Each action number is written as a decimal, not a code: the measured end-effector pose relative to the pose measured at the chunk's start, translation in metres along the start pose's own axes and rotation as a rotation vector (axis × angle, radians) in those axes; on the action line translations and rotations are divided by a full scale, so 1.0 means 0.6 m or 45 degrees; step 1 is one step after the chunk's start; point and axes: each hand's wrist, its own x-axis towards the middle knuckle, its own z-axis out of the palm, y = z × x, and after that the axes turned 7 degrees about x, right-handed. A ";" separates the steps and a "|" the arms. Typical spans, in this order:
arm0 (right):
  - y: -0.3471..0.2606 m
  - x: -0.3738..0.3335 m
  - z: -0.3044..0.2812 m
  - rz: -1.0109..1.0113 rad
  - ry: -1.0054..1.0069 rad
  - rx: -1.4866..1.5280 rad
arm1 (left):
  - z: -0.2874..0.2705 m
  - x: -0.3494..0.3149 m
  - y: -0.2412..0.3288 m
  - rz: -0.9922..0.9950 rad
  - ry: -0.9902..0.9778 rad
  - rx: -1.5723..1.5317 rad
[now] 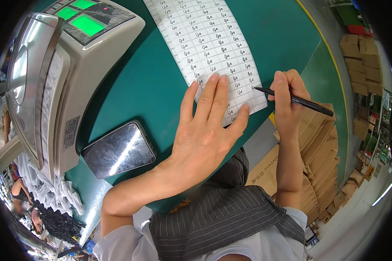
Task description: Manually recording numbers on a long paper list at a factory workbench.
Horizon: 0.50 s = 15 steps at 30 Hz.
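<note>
Head view, looking down over a green table [152,82], described from the left edge across to the right. At far left stands a weighing scale [61,82] with a shiny steel pan and a pale housing; its green lit display panels sit at the top. Just below and to the right of the scale, a dark smartphone [118,150] lies flat on the table, screen up and reflecting light. Toward the middle, the person's left hand [207,135] lies palm down with fingers spread open, gripping nothing; its fingertips press on the lower end of a long white sheet of small labels [213,48]. That sheet runs up and away across the table, and each label carries a small handwritten mark. To the right of the sheet, the right hand [287,104] has its grip closed around a black pen [294,101], held nearly level, with the tip pointing left and touching or almost touching the sheet's lower right edge. Farther right, beyond the table's edge, stacks of flat brown cardboard boxes [318,152] lie below, with more cartons [357,61] stacked along the upper right.
</note>
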 end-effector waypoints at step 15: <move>-0.004 -0.003 -0.025 0.102 0.087 0.350 | 0.004 -0.003 0.000 -0.005 0.016 -0.022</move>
